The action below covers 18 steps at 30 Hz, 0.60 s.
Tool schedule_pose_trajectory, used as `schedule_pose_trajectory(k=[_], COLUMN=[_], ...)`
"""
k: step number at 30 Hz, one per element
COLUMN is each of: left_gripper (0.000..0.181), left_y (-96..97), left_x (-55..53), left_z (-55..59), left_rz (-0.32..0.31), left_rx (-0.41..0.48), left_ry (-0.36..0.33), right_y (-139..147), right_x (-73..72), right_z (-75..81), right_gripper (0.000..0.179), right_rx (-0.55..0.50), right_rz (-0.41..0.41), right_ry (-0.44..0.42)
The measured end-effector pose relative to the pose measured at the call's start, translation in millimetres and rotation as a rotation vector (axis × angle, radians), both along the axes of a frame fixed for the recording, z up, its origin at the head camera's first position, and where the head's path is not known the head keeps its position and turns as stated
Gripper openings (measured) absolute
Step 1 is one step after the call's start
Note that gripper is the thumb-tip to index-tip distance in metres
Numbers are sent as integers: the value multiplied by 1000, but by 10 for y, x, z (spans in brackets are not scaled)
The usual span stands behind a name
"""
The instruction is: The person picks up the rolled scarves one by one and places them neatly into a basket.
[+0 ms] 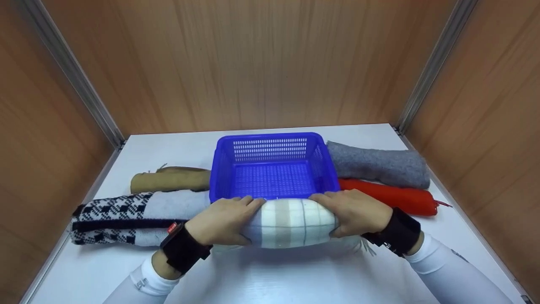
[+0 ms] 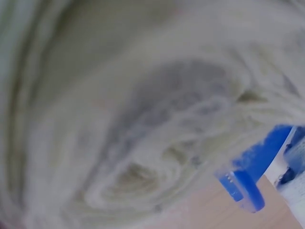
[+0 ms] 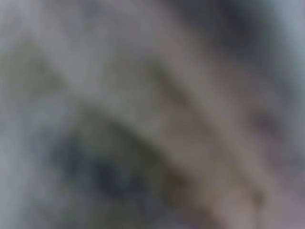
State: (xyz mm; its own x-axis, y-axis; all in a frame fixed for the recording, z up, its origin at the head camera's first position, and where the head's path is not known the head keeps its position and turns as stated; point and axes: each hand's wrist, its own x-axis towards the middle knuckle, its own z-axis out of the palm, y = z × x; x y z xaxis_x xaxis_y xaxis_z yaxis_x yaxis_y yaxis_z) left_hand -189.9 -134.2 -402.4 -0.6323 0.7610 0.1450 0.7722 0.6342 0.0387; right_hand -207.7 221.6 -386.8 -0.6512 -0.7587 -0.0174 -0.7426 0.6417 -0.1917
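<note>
Both hands hold a rolled plaid scarf (image 1: 291, 223) in white, beige and pale blue, lying crosswise at the near side of a blue plastic basket (image 1: 270, 136). My left hand (image 1: 225, 219) grips its left end, fingers over the top and thumb low in front. On the right end, my right hand (image 1: 354, 211) has the same hold. Some fringe (image 1: 368, 247) hangs below the right wrist. In the left wrist view the spiral end of the scarf (image 2: 157, 157) fills most of the frame, with the basket (image 2: 248, 186) behind. Pale cloth blurs the right wrist view.
Left of the basket lie an olive rolled scarf (image 1: 168, 181) and a black-and-white houndstooth one (image 1: 114, 217). To its right are a grey roll (image 1: 379, 166) and a red roll (image 1: 392, 197). Wood-grain panels (image 1: 261, 63) enclose the white table (image 1: 274, 278) at the back and sides.
</note>
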Motion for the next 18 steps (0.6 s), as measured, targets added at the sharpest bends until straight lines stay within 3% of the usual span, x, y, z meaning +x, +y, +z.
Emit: schedule_pose_trajectory(k=[6,18], left_gripper=[86,84], left_y=[-1,11], left_x=[-19,-38], left_z=[31,142], left_rz=[-2,7], left_rx=[-1,9], left_ry=[28,1], right_y=[1,0], right_x=[-10,-42], right_z=[41,132], right_gripper=[86,85], right_rx=[-2,-8], right_rz=[0,-10], right_ry=[18,18])
